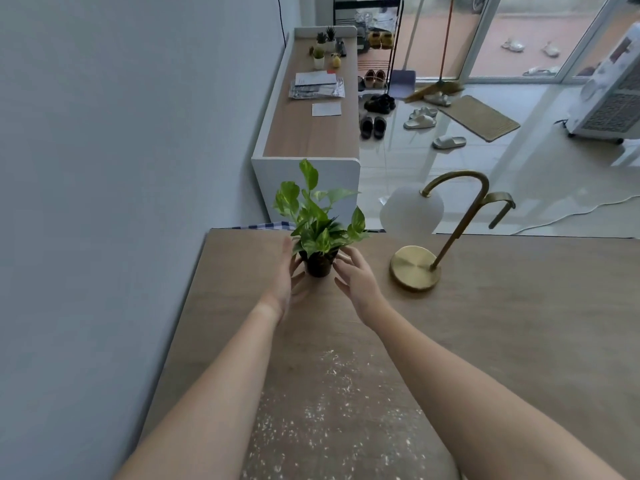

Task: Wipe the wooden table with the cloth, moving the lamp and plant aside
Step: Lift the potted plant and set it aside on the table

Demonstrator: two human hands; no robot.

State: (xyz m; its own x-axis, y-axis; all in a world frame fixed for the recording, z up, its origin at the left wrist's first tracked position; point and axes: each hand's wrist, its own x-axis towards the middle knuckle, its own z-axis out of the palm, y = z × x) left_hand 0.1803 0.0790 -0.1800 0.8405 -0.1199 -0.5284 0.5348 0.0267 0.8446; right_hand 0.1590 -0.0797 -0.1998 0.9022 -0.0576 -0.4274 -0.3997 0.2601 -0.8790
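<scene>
Head view: left hand (pixel 286 277) and right hand (pixel 356 280) flank the plant (pixel 318 237), each grip open.

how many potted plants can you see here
4: the plant between the left hand and right hand at the wooden table; three small plants on the far desk. More may be hidden.

A home, by its entrance: shoe rack (pixel 374 62), slippers (pixel 420 122) on the tiled floor (pixel 398 157), doormat (pixel 479 117) and broom (pixel 438 88).

Left hand (pixel 284 284) and right hand (pixel 357 283) outstretched, fingers (pixel 347 253) spread.
</scene>
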